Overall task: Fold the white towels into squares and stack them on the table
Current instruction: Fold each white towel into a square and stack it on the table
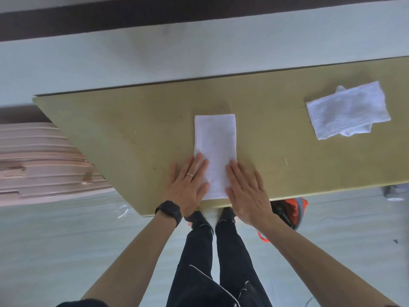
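Forearms (137,251), cut off below; left hand (188,187), right hand (247,191): straight fingers flat on folded white towel (215,138), hiding near corners; rumpled towel (347,109) well right of fingertips.

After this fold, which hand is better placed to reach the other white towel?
Probably the right hand: the other towel lies on its side of the table; the left hand would have to cross.

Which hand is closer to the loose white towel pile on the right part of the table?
Right. The right hand lies flat on the long folded towel, with the pile off to its right. The left hand presses the towel's other edge, farther away.
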`<move>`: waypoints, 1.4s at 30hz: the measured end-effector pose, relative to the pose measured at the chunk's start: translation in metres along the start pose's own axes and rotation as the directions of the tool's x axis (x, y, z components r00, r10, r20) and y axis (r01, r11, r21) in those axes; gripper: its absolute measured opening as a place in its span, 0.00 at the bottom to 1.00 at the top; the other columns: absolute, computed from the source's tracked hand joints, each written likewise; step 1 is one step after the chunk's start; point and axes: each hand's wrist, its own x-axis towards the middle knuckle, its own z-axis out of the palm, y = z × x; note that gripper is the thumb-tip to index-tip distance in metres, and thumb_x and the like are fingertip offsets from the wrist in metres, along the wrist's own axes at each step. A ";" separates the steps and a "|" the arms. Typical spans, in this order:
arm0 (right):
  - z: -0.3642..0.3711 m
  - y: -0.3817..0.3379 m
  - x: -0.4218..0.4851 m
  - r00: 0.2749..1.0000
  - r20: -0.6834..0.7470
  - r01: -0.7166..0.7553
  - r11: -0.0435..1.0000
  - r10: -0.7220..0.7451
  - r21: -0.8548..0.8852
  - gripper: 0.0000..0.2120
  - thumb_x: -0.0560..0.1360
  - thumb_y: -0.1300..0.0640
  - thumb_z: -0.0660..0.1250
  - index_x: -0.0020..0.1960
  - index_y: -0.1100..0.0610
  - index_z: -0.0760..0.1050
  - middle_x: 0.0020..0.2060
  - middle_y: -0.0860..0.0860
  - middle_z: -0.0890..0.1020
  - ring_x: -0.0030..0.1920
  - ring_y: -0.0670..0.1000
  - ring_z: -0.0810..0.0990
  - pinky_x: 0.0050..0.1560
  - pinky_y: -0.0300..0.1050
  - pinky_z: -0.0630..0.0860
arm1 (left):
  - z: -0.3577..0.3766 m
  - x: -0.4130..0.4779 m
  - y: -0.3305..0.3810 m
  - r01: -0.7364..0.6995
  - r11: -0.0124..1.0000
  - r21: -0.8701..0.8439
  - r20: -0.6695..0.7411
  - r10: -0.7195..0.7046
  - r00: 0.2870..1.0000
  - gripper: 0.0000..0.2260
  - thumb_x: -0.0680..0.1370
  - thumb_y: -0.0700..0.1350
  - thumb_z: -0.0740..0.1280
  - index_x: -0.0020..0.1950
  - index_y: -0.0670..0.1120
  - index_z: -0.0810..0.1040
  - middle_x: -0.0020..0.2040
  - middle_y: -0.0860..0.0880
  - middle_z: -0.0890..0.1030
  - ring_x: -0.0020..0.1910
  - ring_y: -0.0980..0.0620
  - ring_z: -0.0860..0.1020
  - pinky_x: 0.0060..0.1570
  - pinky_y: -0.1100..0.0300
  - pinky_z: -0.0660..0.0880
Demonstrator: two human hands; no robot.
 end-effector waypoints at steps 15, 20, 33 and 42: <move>0.013 0.001 -0.036 0.976 -0.015 0.216 0.976 -0.216 -0.040 0.38 0.76 0.40 0.68 0.77 0.60 0.63 0.78 0.54 0.62 0.78 0.52 0.59 0.74 0.61 0.61 | 0.020 -0.045 0.005 -0.243 0.966 0.089 -0.160 0.255 0.954 0.29 0.74 0.59 0.69 0.70 0.45 0.74 0.69 0.47 0.71 0.69 0.45 0.70 0.67 0.43 0.69; 0.028 0.006 -0.046 0.940 -0.235 0.238 0.969 -0.248 -0.072 0.20 0.73 0.64 0.69 0.65 0.57 0.78 0.64 0.52 0.79 0.67 0.54 0.75 0.65 0.53 0.71 | 0.022 -0.057 0.010 -0.272 0.953 0.134 -0.187 0.294 0.937 0.25 0.67 0.34 0.71 0.63 0.48 0.75 0.60 0.49 0.76 0.62 0.45 0.71 0.57 0.47 0.74; 0.007 0.008 -0.039 0.953 -0.244 0.236 0.944 -0.179 0.232 0.08 0.81 0.55 0.65 0.55 0.56 0.80 0.57 0.48 0.83 0.62 0.51 0.79 0.58 0.47 0.74 | -0.003 -0.051 -0.007 -0.336 0.942 -0.021 -0.299 0.315 0.901 0.06 0.74 0.39 0.75 0.48 0.47 0.82 0.46 0.53 0.83 0.50 0.48 0.81 0.48 0.58 0.71; -0.032 -0.007 0.000 0.974 -0.072 -0.131 0.793 0.215 0.595 0.11 0.83 0.56 0.60 0.60 0.55 0.78 0.49 0.47 0.84 0.47 0.49 0.80 0.49 0.38 0.72 | -0.045 -0.014 0.010 -0.086 0.970 -0.227 -0.193 0.042 0.980 0.08 0.82 0.46 0.60 0.60 0.48 0.72 0.39 0.46 0.81 0.44 0.43 0.77 0.37 0.56 0.70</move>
